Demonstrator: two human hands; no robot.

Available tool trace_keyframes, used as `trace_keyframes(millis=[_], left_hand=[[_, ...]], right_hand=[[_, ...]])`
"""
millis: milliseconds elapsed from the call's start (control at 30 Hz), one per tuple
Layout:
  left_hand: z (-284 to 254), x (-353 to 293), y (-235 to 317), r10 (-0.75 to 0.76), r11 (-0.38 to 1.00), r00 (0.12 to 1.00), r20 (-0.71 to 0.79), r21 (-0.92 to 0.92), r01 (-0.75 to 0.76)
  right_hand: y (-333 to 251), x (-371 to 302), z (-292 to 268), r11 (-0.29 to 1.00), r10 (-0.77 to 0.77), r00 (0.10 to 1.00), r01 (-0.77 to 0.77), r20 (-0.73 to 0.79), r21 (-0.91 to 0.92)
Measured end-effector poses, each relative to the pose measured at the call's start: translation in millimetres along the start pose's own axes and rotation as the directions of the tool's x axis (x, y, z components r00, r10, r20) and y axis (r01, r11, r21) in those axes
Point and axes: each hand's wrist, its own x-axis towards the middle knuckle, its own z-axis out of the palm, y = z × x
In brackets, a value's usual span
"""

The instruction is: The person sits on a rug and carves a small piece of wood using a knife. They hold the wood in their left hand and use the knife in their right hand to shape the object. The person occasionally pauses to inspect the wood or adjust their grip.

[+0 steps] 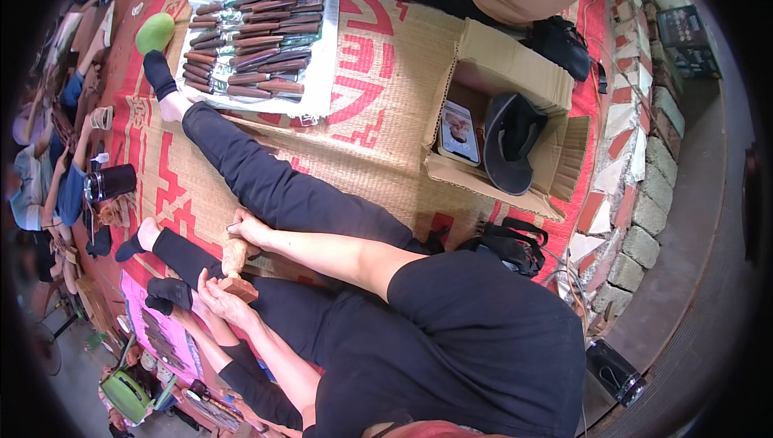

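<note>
A small pale wooden carving (pixel 234 254) with a squared reddish-brown base (pixel 240 288) is between my hands, above my outstretched legs. My left hand (pixel 225 299) supports it at the base, palm and fingers against the wood. At the carving's upper end, my right hand (pixel 251 229) is closed with the fingers curled. Whether it grips the carving itself or a small tool is hidden. Several wood-handled carving tools (pixel 262 39) lie in rows on a white cloth (pixel 320 84) beyond my right leg.
An open cardboard box (pixel 451 168) holds a dark cap (pixel 509 144) and a phone-like box (pixel 460 132). A green mango (pixel 155 34) lies by my foot. Another person sits at the top beside a woven mat (pixel 386 148); someone else's forearms (pixel 211 345) show near my left arm. A brick edging (pixel 636 196) runs along the right.
</note>
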Motion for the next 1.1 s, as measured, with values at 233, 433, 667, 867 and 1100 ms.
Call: trace_keyframes(millis=[233,433,667,867,1100], left_hand=[[8,-10,23,-0.036,0.999,0.996,0.082,0.022,0.035],[-8,-3,38,0.096,0.977,0.947,0.306,0.153,-0.148],[-8,-13,54,0.313,0.824,0.847,0.430,0.320,-0.467],[-7,-9,61,0.229,0.855,0.850,0.474,0.319,-0.408],[-14,-5,48,0.335,0.829,0.852,0.402,0.305,-0.469]], right_hand=[[-15,-15,-9,0.992,0.069,0.997,-0.070,0.014,0.109],[-4,-2,-8,0.997,0.022,1.000,-0.023,0.008,0.079],[14,10,-5,0.972,0.040,0.998,-0.051,0.050,0.227],[12,13,-12,0.988,0.016,0.998,-0.026,0.066,0.155],[2,3,-21,0.992,-0.071,0.996,0.077,0.061,-0.103]])
